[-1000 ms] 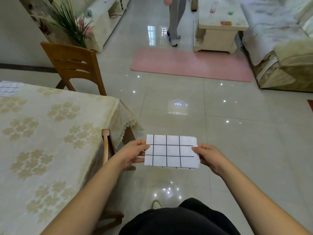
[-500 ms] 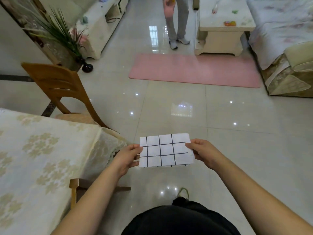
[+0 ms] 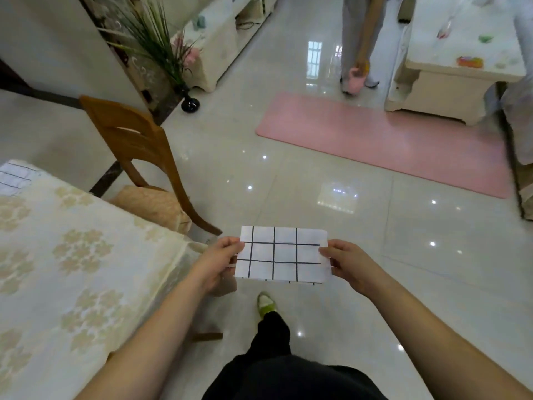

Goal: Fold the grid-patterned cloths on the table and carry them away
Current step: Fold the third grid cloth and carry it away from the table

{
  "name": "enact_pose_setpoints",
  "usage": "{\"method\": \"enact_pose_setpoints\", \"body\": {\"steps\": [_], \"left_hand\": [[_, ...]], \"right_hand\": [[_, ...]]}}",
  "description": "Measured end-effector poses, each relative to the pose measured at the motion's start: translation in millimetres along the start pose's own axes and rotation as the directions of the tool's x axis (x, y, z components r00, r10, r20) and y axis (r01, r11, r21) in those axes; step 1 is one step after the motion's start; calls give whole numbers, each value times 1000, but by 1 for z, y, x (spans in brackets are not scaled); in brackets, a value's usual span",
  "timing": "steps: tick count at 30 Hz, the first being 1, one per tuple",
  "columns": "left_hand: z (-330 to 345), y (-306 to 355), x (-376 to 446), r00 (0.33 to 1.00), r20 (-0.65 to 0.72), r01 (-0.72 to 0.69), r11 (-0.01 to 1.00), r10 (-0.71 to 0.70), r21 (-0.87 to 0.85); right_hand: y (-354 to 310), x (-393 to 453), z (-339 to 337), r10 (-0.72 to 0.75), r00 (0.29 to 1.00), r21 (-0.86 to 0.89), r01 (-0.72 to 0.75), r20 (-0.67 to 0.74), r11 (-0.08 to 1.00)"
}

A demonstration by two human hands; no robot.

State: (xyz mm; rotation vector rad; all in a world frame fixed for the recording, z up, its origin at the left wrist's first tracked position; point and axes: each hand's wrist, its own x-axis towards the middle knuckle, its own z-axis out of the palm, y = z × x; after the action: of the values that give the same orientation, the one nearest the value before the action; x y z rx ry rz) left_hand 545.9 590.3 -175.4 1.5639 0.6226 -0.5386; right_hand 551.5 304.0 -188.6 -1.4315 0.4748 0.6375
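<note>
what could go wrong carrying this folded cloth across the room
The folded cloth is only pinched at its ends by the left hand and right hand; a loose grip might let it unfold. The glossy floor and pink mat edge ahead could cause a slip or trip.

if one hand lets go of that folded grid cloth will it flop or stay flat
Probably flop: the folded grid cloth looks like thin fabric, flat only because the left hand and right hand pinch opposite ends. Likely light, needing only fingertips. Its loose layers, visible at the lower edge, may unfold.
</note>
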Motion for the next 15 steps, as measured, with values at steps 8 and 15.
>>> {"method": "enact_pose_setpoints", "body": {"steps": [8,15], "left_hand": [[-48,63,76,1000,-22,-6,998,4,-64],[-84,107,129,998,-50,-30,999,28,-37]], "right_hand": [[-82,84,47,33,999,-63,-31,24,998],[-134,135,78,2,999,-78,1,48,997]]}}
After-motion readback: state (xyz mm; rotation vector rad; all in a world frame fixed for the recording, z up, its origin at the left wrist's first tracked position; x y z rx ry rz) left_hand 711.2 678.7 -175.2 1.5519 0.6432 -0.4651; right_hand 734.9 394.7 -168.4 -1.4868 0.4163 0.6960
